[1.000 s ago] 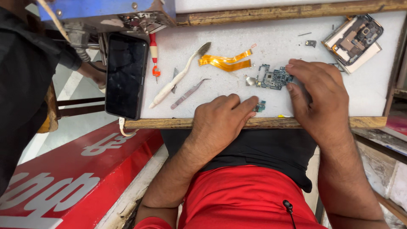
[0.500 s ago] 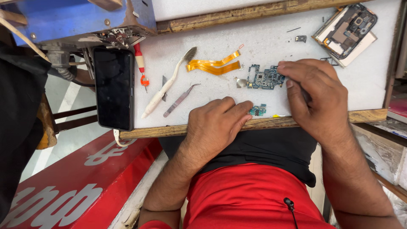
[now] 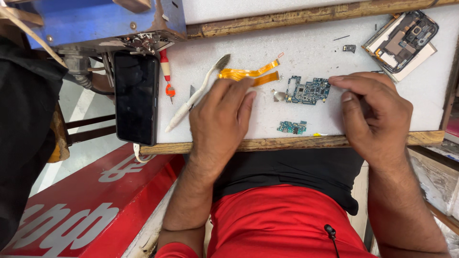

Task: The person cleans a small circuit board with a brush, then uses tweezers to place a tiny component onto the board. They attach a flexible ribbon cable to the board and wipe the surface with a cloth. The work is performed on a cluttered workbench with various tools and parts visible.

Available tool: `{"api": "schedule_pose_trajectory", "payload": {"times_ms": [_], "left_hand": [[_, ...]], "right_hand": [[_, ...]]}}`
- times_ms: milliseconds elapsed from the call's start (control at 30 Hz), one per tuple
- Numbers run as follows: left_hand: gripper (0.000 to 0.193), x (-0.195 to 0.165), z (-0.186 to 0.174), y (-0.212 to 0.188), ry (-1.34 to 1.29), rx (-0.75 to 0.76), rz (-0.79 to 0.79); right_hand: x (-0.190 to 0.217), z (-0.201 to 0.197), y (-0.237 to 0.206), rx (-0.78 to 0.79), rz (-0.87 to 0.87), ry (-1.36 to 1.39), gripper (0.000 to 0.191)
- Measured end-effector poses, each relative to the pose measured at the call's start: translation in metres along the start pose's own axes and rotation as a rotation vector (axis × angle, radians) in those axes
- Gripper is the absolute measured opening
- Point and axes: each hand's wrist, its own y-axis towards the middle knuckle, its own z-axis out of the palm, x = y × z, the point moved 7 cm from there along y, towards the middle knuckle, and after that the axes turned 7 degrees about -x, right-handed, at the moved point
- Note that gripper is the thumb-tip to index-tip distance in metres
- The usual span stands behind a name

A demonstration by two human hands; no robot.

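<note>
White foam covers your desk (image 3: 311, 52), framed by a wooden edge that runs just under your wrists. Your left hand (image 3: 222, 119) lies palm down, fingers loosely together over the orange flex cable (image 3: 248, 74), gripping nothing visible. Your right hand (image 3: 375, 117) is curled, fingertips beside the blue circuit board (image 3: 308, 90), which lies between both hands. A smaller board (image 3: 292, 127) sits near the front edge. Bare foam stays open behind the boards.
</note>
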Motion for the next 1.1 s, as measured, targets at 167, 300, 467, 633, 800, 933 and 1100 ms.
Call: {"api": "schedule_pose_trajectory", "payload": {"times_ms": [167,300,467,633,800,933,1100], "left_hand": [[0.024,-0.003,0.005,0.016,0.151,-0.007,0.048],[0.014,0.002,0.0,0.016,0.079,-0.082,0.042],[0.016,0.037,0.011,-0.01,-0.925,0.003,-0.486],[0.034,0.034,0.018,-0.028,-1.543,0.174,-0.604],[0.057,0.027,0.022,-0.04,-1.783,0.28,-0.563],[0.061,0.03,0.03,-0.042,-1.67,0.302,-0.546],[0.059,0.027,0.033,-0.042,-1.523,0.34,-0.486]], "right_hand": [[-0.008,-0.006,-0.004,-0.041,0.081,0.171,0.024],[-0.006,-0.007,-0.008,0.01,-0.034,0.153,0.021],[-0.011,-0.009,-0.012,0.008,-0.044,0.174,0.019],[-0.009,-0.008,-0.013,0.013,-0.014,0.208,0.018],[-0.004,-0.007,-0.013,0.014,0.014,0.202,0.019],[-0.001,-0.005,-0.011,-0.005,0.054,0.24,0.021],[0.004,-0.002,-0.011,0.0,0.013,0.227,0.018]]}}
